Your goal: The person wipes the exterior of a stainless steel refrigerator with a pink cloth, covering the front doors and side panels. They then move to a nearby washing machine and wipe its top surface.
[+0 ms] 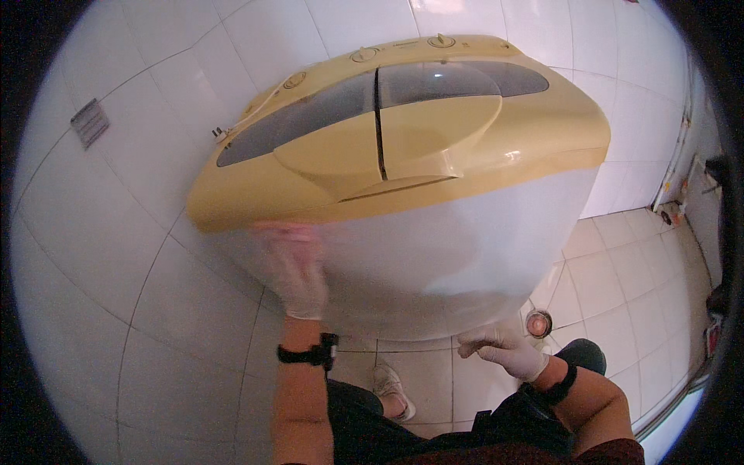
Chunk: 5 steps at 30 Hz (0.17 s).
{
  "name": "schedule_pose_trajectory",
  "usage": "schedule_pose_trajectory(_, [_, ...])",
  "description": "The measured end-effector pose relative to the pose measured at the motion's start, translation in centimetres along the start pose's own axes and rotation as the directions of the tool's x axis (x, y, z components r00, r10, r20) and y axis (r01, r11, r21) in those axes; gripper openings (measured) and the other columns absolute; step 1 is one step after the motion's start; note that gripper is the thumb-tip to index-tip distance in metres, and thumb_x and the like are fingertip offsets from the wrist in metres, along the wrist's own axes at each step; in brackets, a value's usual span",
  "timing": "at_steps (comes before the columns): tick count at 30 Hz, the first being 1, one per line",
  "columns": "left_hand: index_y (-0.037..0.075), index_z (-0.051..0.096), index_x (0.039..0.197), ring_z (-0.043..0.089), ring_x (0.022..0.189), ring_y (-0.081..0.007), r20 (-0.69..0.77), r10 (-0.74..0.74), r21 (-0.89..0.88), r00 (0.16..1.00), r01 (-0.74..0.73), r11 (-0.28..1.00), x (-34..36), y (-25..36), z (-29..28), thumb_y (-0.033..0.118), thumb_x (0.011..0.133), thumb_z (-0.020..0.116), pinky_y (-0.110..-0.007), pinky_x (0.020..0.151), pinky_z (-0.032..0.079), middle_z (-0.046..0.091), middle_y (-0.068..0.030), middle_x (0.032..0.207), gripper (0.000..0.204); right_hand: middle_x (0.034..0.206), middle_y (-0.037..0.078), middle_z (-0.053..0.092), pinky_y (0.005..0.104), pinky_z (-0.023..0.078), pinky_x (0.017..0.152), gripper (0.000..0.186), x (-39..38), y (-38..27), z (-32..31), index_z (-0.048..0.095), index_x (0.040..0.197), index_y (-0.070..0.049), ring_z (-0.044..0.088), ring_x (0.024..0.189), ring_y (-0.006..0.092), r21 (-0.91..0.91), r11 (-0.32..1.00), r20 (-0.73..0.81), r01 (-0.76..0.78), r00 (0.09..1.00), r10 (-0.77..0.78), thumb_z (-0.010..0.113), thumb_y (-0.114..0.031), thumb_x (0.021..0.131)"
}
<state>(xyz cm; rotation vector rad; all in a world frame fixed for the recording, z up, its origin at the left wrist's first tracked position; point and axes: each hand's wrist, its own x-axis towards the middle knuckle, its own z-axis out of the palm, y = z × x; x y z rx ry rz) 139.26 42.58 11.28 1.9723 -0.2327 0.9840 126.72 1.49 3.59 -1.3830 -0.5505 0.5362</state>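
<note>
A twin-tub washing machine with a yellow top and a pale front stands before me, tilted in view. My left hand, in a whitish glove and blurred by motion, is against the upper left of its front, just below the yellow rim. A smeared pink cloth shows at its fingers. Lower down, my right hand, also gloved, hangs near the machine's bottom edge with fingers loosely bent and nothing visible in them. Two lids on top are down.
A plug on a cord lies over the top's left end. Three knobs line the back panel. White tiled walls rise left and behind. A round drain is in the tiled floor at right. Pipes run along the right wall.
</note>
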Motion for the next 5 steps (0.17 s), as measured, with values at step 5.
schedule_pose_trajectory(5, [0.015,0.006,0.166,0.015,0.158,-0.0297,-0.457,-0.046,0.047,0.888,0.076,0.996,3.3,-6.9,-6.2,0.042,0.108,0.044,-0.046,0.124,0.018,0.006,-0.0111,0.173,0.075,0.133,0.014,0.065,0.0383,0.045,0.111,0.047,-1.1,-0.1,-0.4,0.051,0.148,-0.003,0.061,0.124,0.0219,-0.075,0.996,0.041,-0.043,0.998,0.046,0.060,-0.012,0.103])
